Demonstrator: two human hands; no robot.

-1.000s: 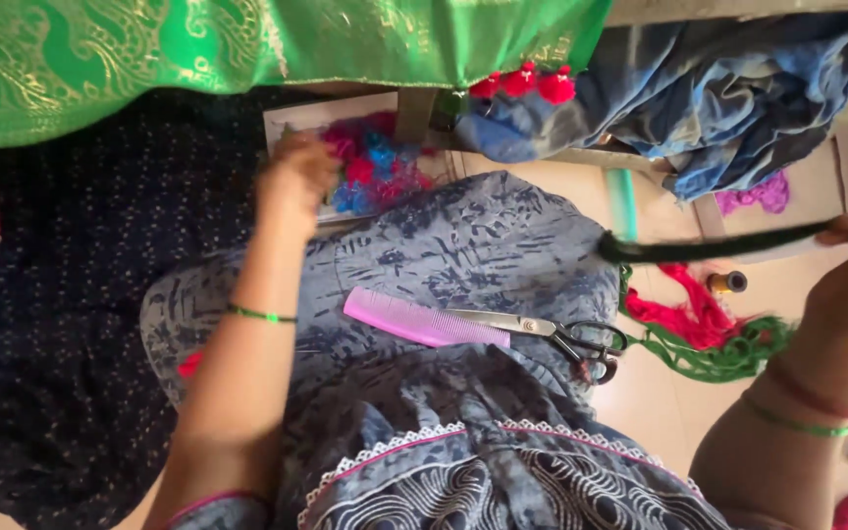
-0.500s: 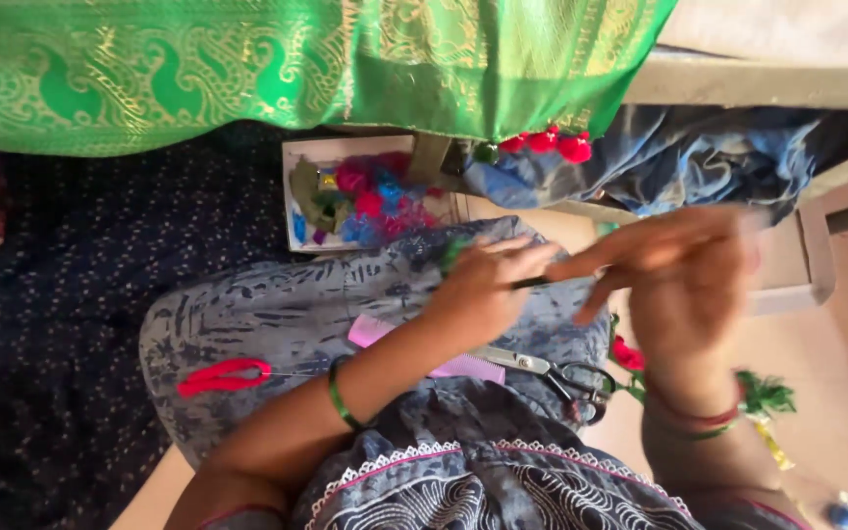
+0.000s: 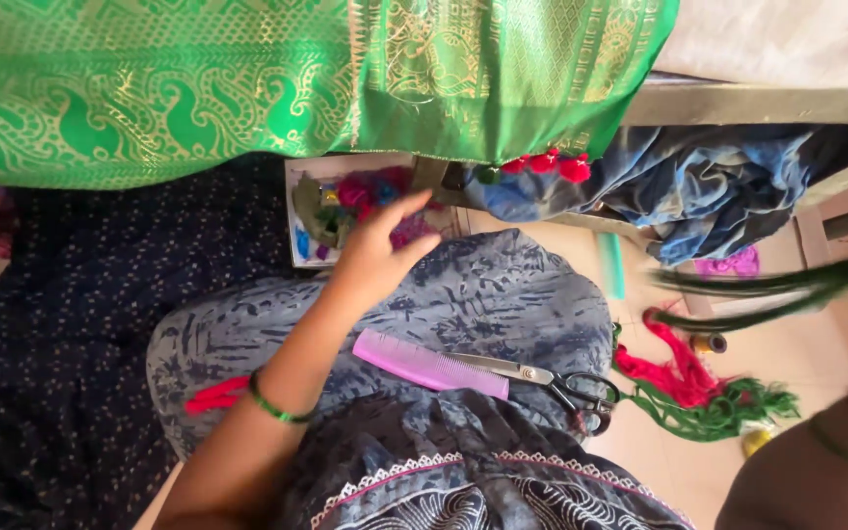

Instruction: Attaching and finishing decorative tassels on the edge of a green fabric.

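one view only, from a camera worn on the head, looking steeply down onto the person's own lap from close above. the lap in grey-blue patterned cloth fills the middle and bottom of the frame. the green and gold fabric hanging across the top marks the far edge of the view, with the pale floor to the right. with no second view, nothing is shared

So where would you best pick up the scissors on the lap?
By the black loop handles, coming from above on the right. The scissors lie flat and closed on the lap cloth, blade tips tucked against the pink comb, so the handle end is probably freest.
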